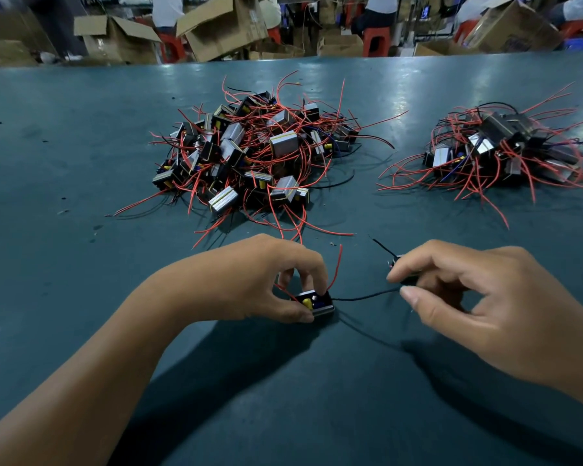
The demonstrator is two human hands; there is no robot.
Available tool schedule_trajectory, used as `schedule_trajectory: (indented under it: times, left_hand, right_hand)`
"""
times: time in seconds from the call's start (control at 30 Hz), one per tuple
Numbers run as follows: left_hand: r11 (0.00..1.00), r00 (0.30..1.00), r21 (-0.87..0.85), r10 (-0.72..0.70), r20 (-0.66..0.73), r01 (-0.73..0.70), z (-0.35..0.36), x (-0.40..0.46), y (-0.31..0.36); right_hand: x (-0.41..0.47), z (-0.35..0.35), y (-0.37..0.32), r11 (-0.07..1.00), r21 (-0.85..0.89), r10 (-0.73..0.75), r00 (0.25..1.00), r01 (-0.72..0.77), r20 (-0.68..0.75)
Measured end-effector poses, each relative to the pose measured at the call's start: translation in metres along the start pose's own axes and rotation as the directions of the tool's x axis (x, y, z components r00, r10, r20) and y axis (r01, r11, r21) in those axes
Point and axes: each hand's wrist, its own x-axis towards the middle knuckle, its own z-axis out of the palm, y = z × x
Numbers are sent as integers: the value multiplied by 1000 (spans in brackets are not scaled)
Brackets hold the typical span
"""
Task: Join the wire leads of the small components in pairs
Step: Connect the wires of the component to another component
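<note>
Teal matting covers the work table (81,163), which serves as the reference surface for every item below. Near the table's front edge, the left hand (260,280) pinches a small component (315,302) between curled thumb and fingers; the component rests on the matting, showing a metal frame, a yellow part and a dark core. A red lead (336,267) rises from the component beside the fingertips. A black lead (364,297) runs from the component across the matting to the right hand (478,297), whose thumb and forefinger are curled toward each other at the lead's far end, apparently pinching it. A second dark component (405,268) sits under the right forefinger, mostly hidden, so whether the fingers actually grip it cannot be told; a short black wire (382,247) projects from it away from the person. Farther back on the table, at centre, lies a large pile of components (246,156) with tangled red and black leads. A smaller pile (495,153) lies well apart from it, toward the right edge. Beyond the table's far edge stand open cardboard boxes (216,25) and red stools (376,40).
</note>
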Motion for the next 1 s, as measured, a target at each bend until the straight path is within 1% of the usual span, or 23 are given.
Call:
schedule_trajectory:
  times: [0.1,0.2,0.27,0.33,0.43,0.5,0.57,0.63,0.73,0.8,0.9,1.0]
  left_hand:
    - [1000,1000,-10,12,7,-11,0,0,-1]
    - [1000,1000,-15,13,10,-13,-1,0,-1]
    - [1000,1000,-19,6,9,-6,-1,0,-2]
    - [1000,1000,-23,-2,3,2,-2,0,-3]
    - [1000,1000,-10,-2,-14,2,-4,-1,-7]
    - [1000,1000,3,-12,-23,12,-6,-2,-10]
    - [1000,999,6,-22,-32,22,-7,-3,-13]
    - [1000,999,9,-25,-41,26,-8,-2,-13]
    - [1000,999,12,-21,-44,21,-8,-2,-11]
    - [1000,998,13,-21,-55,22,-8,-3,-10]
    - [999,998,49,-13,-65,17,-10,-4,-8]
    - [997,992,70,-4,-123,13,-15,-7,-6]
  right_hand:
    - [1,-7,2,1000,16,0,1000,-1,18]
    - [1,-13,6,999,43,9,1000,-9,-1]
    - [2,-15,8,997,72,38,998,-34,-52]
    - [3,-15,12,991,100,100,984,-86,-147]
    - [7,-14,19,985,6,170,953,-174,-250]
    - [9,-15,21,975,-34,205,952,-218,-227]
    - [8,-16,24,965,-101,228,964,-243,-137]
    - [7,-15,25,955,-161,241,969,-247,-59]
    - [9,-10,23,960,-167,230,973,-225,14]
    - [10,-5,23,969,-164,193,981,-186,26]
    - [11,-1,24,975,-184,124,992,-122,-3]
    - [12,-3,22,979,-179,95,995,-96,-19]
